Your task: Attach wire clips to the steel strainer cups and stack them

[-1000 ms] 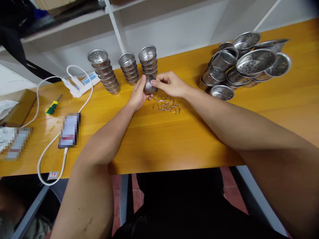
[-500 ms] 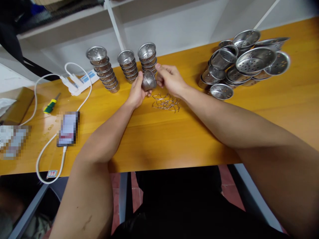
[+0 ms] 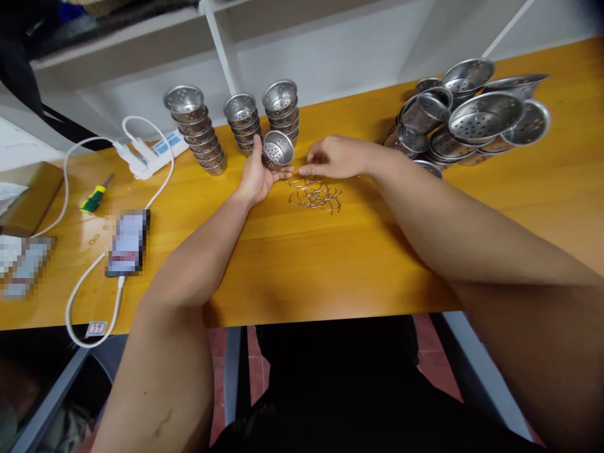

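My left hand (image 3: 258,173) is closed around a small perforated metal cup (image 3: 277,151). The cup tilts with its mouth facing up toward me, so its inside with the holes shows. To the right of it hovers my right hand (image 3: 337,157), thumb and fingers a little apart, with nothing visible between them. Just below that hand lies a tangle of thin curved metal wires (image 3: 315,195) on the table. Behind the held cup rise two stacks of similar cups, a middle stack (image 3: 240,116) and a right stack (image 3: 280,104).
Another cup stack (image 3: 193,132) stands further left. A heap of perforated metal cups (image 3: 486,119) fills the table's back right. On the left are a white power strip (image 3: 158,157), a screwdriver (image 3: 95,198) and a phone (image 3: 128,243) on a white cable.
The cup in my left hand has turned, from showing its side to showing its open mouth. My right hand has moved down from beside the cup toward the wires.
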A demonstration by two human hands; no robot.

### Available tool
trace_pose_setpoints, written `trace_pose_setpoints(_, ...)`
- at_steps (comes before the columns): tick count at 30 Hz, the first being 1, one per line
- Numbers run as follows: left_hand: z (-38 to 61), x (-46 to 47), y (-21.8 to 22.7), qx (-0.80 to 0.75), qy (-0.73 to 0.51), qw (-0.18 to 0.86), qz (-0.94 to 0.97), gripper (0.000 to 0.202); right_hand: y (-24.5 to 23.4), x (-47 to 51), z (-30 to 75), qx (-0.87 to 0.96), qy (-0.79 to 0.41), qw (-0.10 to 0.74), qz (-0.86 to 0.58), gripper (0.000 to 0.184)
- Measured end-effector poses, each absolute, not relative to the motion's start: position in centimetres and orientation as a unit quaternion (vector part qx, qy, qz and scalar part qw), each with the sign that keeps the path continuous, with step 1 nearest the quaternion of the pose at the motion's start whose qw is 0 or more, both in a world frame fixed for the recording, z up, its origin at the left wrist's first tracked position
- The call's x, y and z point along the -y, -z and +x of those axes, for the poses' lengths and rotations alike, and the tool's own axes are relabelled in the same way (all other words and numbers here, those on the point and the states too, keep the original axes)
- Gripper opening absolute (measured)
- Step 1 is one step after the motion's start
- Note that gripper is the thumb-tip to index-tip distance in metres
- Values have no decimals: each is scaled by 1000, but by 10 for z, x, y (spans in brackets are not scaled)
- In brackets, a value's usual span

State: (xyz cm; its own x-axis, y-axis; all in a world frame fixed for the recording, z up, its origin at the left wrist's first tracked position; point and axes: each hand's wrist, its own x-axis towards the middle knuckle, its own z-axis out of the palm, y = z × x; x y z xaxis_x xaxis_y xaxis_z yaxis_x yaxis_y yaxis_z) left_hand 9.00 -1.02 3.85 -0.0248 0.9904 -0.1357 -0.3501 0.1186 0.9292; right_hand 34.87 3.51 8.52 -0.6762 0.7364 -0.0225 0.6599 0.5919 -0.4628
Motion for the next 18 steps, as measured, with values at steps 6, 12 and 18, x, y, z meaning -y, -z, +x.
trace_pose_setpoints(6, 96, 12, -37, -408, -577, 602, 371, 75, -82, -14, 313, 871, -205, 277, -350, 106)
trace_pose_setpoints(12, 92, 16, -44, -408, -574, 586, 400, 79, -89, 0, 291, 834, -242, 344, -357, 96)
trace_pose_setpoints(18, 80, 14, -43, -431, -526, 599, 423, 96, -168, -23, 271, 820, -234, 376, -363, 65)
